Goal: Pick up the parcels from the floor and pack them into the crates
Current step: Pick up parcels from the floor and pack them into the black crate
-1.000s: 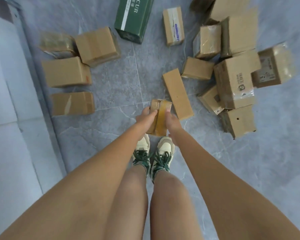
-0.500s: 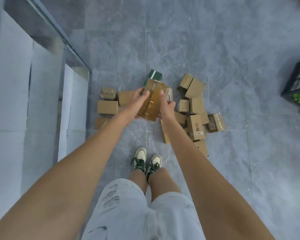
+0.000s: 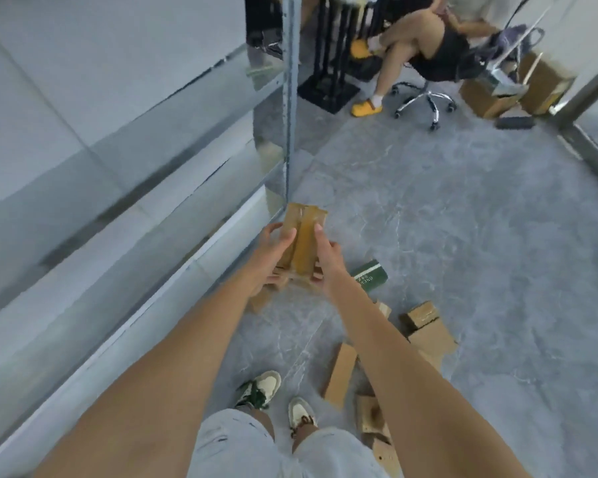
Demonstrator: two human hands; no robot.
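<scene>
- Left hand [image 3: 271, 251] and right hand [image 3: 328, 258]: fingers curled round a taped parcel [image 3: 302, 244], held upright between both palms, above the floor [image 3: 463, 236]
- Below the fingers: loose parcels [image 3: 428, 334], a green box [image 3: 370, 278]
- Left of the fingers: glass partition [image 3: 152, 132]
- Beyond the fingers: a seated person [image 3: 411, 39] on a swivel chair [image 3: 425, 101]

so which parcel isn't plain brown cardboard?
The green box on the floor just right of the hands; the other parcels, including the held one, are brown cardboard.
</scene>
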